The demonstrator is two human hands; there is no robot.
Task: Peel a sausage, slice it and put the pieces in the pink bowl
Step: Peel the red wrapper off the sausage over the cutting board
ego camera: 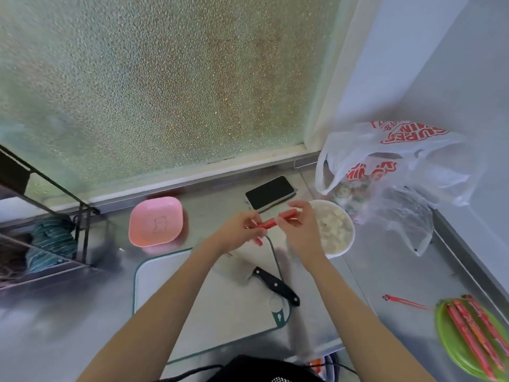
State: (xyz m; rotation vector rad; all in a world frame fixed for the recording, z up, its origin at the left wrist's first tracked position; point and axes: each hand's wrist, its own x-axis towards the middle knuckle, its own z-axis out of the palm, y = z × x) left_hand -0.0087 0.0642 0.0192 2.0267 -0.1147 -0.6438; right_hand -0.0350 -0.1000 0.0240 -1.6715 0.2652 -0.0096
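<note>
Sausage (268,223) between two hands' fingers (283,219)

Head-worn view, steeply down, close.

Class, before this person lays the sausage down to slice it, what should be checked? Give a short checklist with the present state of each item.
1. Sausage held by both hands, left hand and right hand: ok.
2. Wrapper fully off: cannot tell, red skin still shows.
3. Cutting board free for slicing: ok.
4. Knife at hand on the board: ok.
5. Pink bowl empty, beside the board: ok.
6. Phone clear of the board: ok.
</note>
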